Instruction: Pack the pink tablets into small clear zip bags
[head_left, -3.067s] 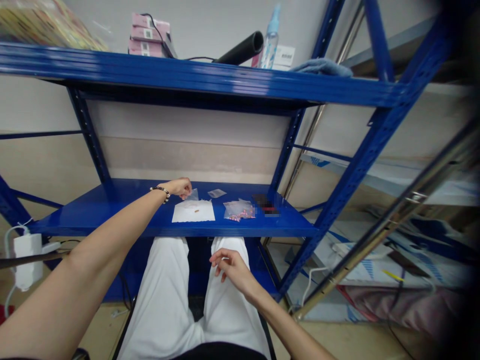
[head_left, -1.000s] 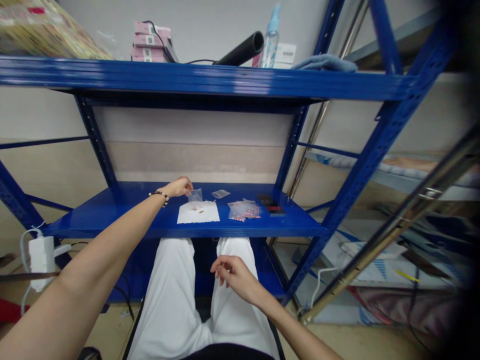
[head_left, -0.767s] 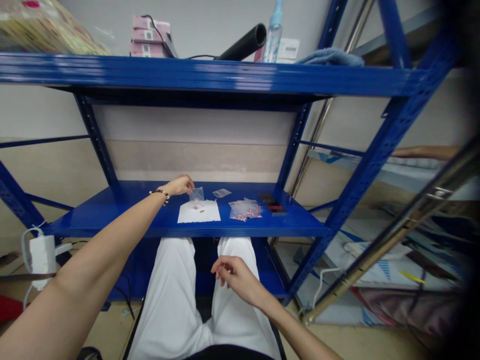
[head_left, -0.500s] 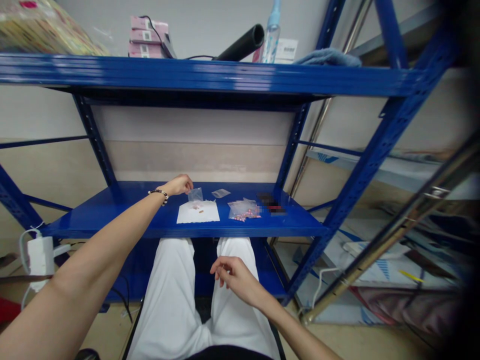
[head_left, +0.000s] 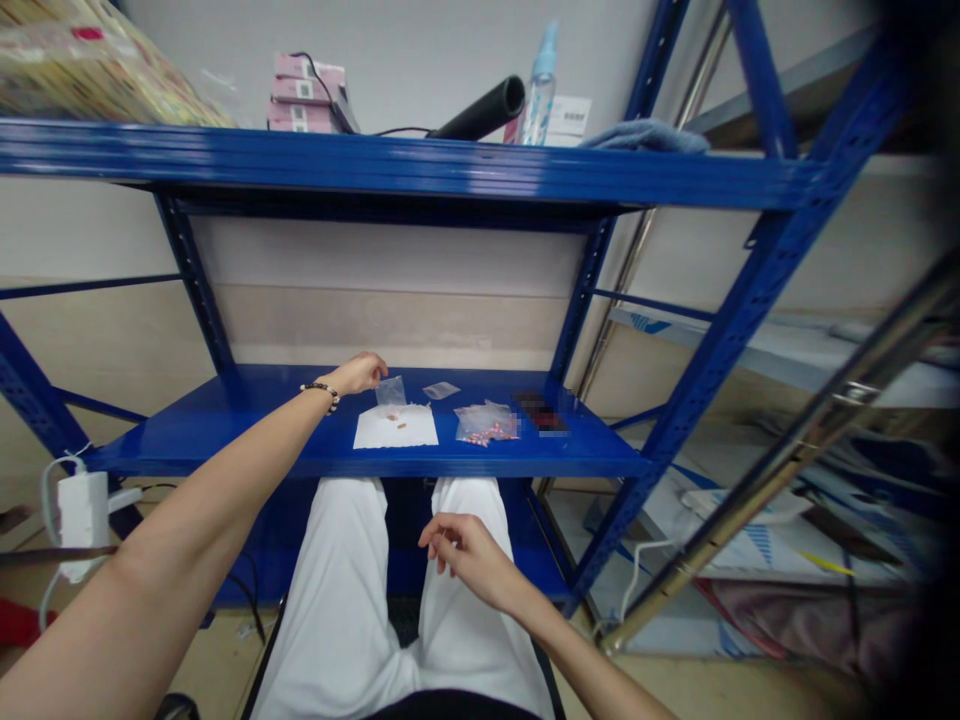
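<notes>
My left hand (head_left: 363,373) reaches across the blue shelf, its fingers pinched at the top corner of a small clear plastic bag (head_left: 390,392). The bag's lower end rests over a white sheet of paper (head_left: 375,432). A small brownish piece (head_left: 402,426) lies on that sheet, with a pinkish bit beside the bag, too small to name. My right hand (head_left: 459,545) hovers above my right thigh, loosely curled with its fingers apart and nothing in it. To the right of the paper is a larger clear bag (head_left: 487,422) with several small pink and white pieces.
Another flat clear bag (head_left: 441,390) lies behind the paper. A dark, blurred-out object (head_left: 541,412) is at the right of the blue shelf (head_left: 300,455). Overhead, an upper shelf (head_left: 375,165) bears pink boxes (head_left: 307,95), a black tube (head_left: 484,108) and a spray bottle (head_left: 540,95).
The view has tilted slightly, so the shelves sit a little lower in it. Both hands keep nearly the same place and pose, and the bags have not visibly moved.
</notes>
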